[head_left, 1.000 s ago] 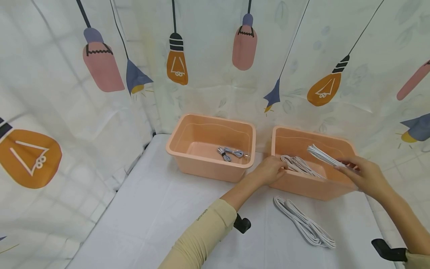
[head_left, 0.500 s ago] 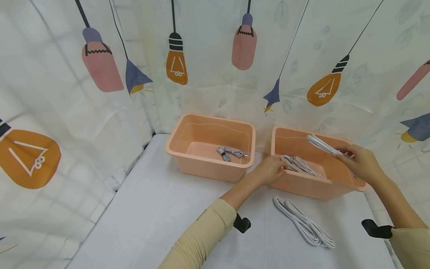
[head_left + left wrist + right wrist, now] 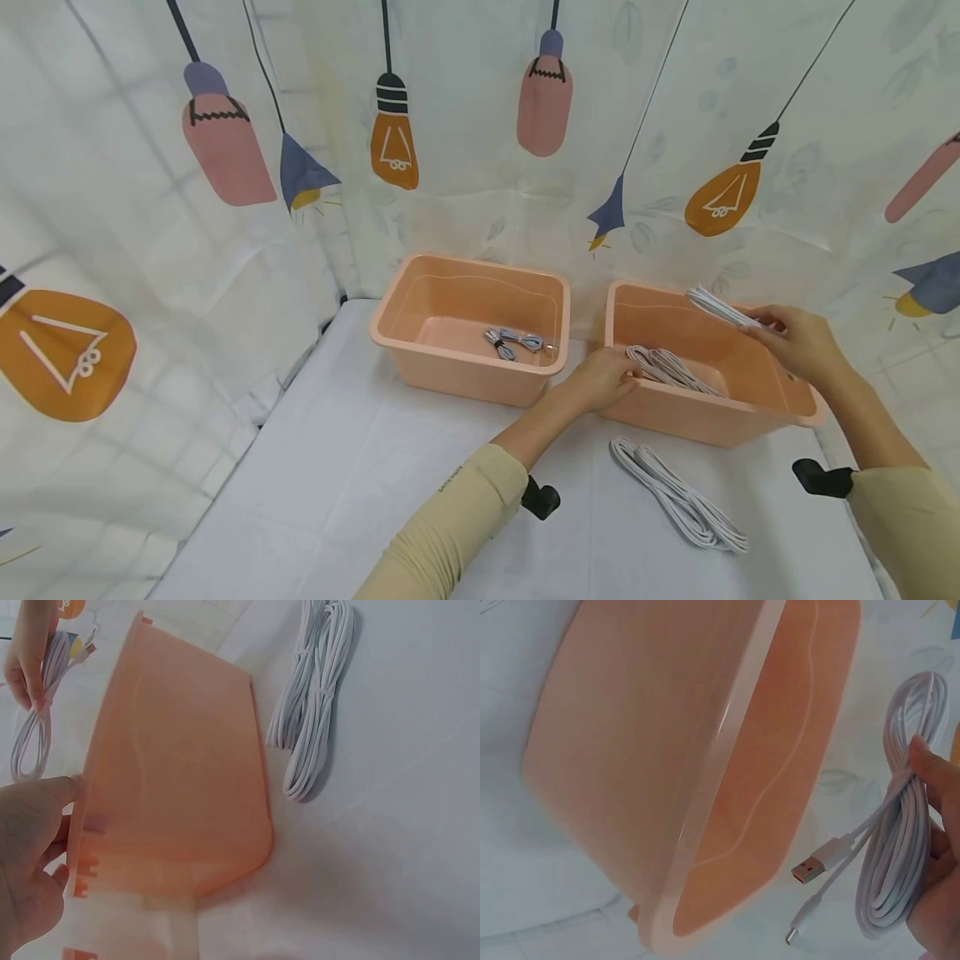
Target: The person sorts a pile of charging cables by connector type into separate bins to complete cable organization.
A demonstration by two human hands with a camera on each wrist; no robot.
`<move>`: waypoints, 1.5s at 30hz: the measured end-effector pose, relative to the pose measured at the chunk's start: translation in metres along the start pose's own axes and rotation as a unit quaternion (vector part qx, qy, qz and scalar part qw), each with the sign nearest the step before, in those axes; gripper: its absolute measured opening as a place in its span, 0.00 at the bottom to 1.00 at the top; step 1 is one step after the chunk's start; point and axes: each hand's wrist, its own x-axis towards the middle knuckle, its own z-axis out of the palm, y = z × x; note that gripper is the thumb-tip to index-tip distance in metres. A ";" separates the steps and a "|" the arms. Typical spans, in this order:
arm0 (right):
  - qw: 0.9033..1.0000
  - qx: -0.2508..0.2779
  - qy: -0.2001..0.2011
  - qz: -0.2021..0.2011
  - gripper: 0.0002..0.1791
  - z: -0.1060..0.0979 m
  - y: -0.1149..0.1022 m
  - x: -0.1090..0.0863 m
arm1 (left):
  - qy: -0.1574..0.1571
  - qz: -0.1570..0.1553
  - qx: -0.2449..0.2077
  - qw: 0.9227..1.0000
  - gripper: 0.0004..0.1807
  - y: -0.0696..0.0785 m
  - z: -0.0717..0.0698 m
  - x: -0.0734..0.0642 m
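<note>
My left hand (image 3: 603, 381) grips the near left rim of the right-hand peach plastic bin (image 3: 690, 421). In the left wrist view, the thumb and fingers (image 3: 52, 851) pinch that rim. My right hand (image 3: 801, 340) holds a coiled white USB cable (image 3: 716, 307) above the same bin. The right wrist view shows the metal USB plug (image 3: 808, 868) and a smaller connector (image 3: 791, 935) hanging free from the coil. Another bundled white cable (image 3: 666, 367) lies inside this bin. In front of it, bundled white cables (image 3: 678, 496) lie on the table.
A second peach bin (image 3: 457, 367) stands to the left, with small grey cables (image 3: 517, 340) at its right end. Both bins sit on a white-covered table (image 3: 360, 483) near its back edge. A curtain printed with lamps (image 3: 480, 208) hangs close behind.
My right hand has risen and shifted slightly left with the coiled USB cable, uncovering the bin's right end. My left hand stays on the rim.
</note>
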 end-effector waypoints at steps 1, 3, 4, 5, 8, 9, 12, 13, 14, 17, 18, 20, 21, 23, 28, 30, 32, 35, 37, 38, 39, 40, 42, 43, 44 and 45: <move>1.000 -0.001 0.001 0.000 0.21 0.000 0.000 0.001 | -0.001 0.000 0.001 1.000 0.10 0.000 0.000 0.000; 1.000 -0.005 0.002 0.000 0.21 0.000 0.001 0.005 | 0.001 0.001 -0.001 1.000 0.10 0.000 0.000 0.000; 1.000 -0.007 0.001 0.002 0.20 -0.001 0.001 0.007 | 0.001 0.000 -0.002 1.000 0.10 0.000 0.000 0.001; 1.000 -0.009 0.001 0.004 0.20 -0.002 0.002 0.009 | 0.001 0.001 -0.003 1.000 0.10 0.000 0.000 0.001; 1.000 -0.017 0.004 0.008 0.19 -0.004 0.003 0.014 | 0.000 -0.001 -0.008 1.000 0.10 0.000 0.000 0.000; 1.000 -0.019 0.006 0.010 0.19 -0.005 0.003 0.015 | -0.001 -0.002 -0.008 1.000 0.10 0.000 0.000 0.000; 0.999 -0.023 0.011 0.019 0.19 -0.007 0.004 0.019 | -0.005 -0.006 -0.009 1.000 0.11 0.000 0.000 0.000; 0.999 -0.024 0.012 0.023 0.20 -0.008 0.005 0.019 | -0.006 -0.006 -0.009 1.000 0.11 0.000 0.000 0.000; 0.999 -0.026 0.012 0.025 0.21 -0.008 0.005 0.020 | -0.007 -0.007 -0.010 1.000 0.11 0.000 0.001 0.000; 0.999 -0.033 0.012 0.017 0.25 -0.008 0.005 0.021 | -0.008 -0.007 -0.012 1.000 0.11 0.000 0.001 0.001; 0.999 -0.035 0.012 0.013 0.27 -0.007 0.005 0.020 | -0.008 -0.006 -0.009 1.000 0.11 0.000 0.001 0.001; 0.999 -0.034 0.007 0.006 0.30 -0.006 0.004 0.020 | -0.009 -0.006 -0.012 1.000 0.11 0.000 0.001 0.001; 0.999 -0.032 0.005 0.004 0.31 -0.006 0.004 0.020 | -0.009 -0.006 -0.012 1.000 0.11 0.000 0.000 0.001; 1.000 -0.025 0.002 0.005 0.32 -0.004 0.002 0.018 | -0.007 -0.004 -0.011 1.000 0.11 0.000 0.000 0.001; 1.000 -0.014 0.012 -0.001 0.31 -0.001 -0.003 0.012 | -0.003 -0.001 -0.009 1.000 0.10 -0.001 -0.001 0.001; 1.000 -0.012 0.020 -0.003 0.30 0.001 -0.005 0.009 | -0.004 0.000 -0.008 1.000 0.10 -0.001 0.000 0.001; 1.000 -0.007 0.028 -0.007 0.30 0.003 -0.006 0.005 | -0.004 0.000 -0.006 1.000 0.11 -0.001 0.000 0.001; 0.999 0.000 0.041 -0.011 0.29 0.005 -0.008 -0.001 | -0.006 0.000 -0.005 1.000 0.11 -0.001 -0.001 0.001; 0.999 0.005 0.048 -0.012 0.29 0.006 -0.009 -0.006 | -0.006 0.001 -0.004 1.000 0.10 -0.001 -0.001 0.001; 0.999 0.008 0.051 -0.011 0.30 0.006 -0.010 -0.008 | -0.006 0.001 -0.004 1.000 0.10 -0.001 -0.001 0.001; 0.999 0.009 0.053 -0.010 0.30 0.007 -0.010 -0.011 | -0.006 0.002 -0.004 1.000 0.10 -0.001 -0.002 0.001; 0.998 0.010 0.057 -0.008 0.30 0.008 -0.011 -0.013 | -0.006 0.002 -0.004 1.000 0.10 0.000 -0.002 0.001; 0.998 0.012 0.065 -0.004 0.29 0.009 -0.012 -0.018 | -0.006 0.004 -0.004 1.000 0.10 0.000 -0.003 0.000; 0.998 0.012 0.069 -0.003 0.29 0.010 -0.013 -0.021 | -0.006 0.003 -0.004 1.000 0.10 0.000 -0.003 0.000; 0.997 0.010 0.074 -0.001 0.29 0.012 -0.014 -0.023 | -0.007 0.003 -0.005 1.000 0.10 0.000 -0.003 0.000; 0.997 0.010 0.079 -0.002 0.29 0.013 -0.015 -0.025 | -0.007 0.002 -0.005 1.000 0.10 0.000 -0.003 0.000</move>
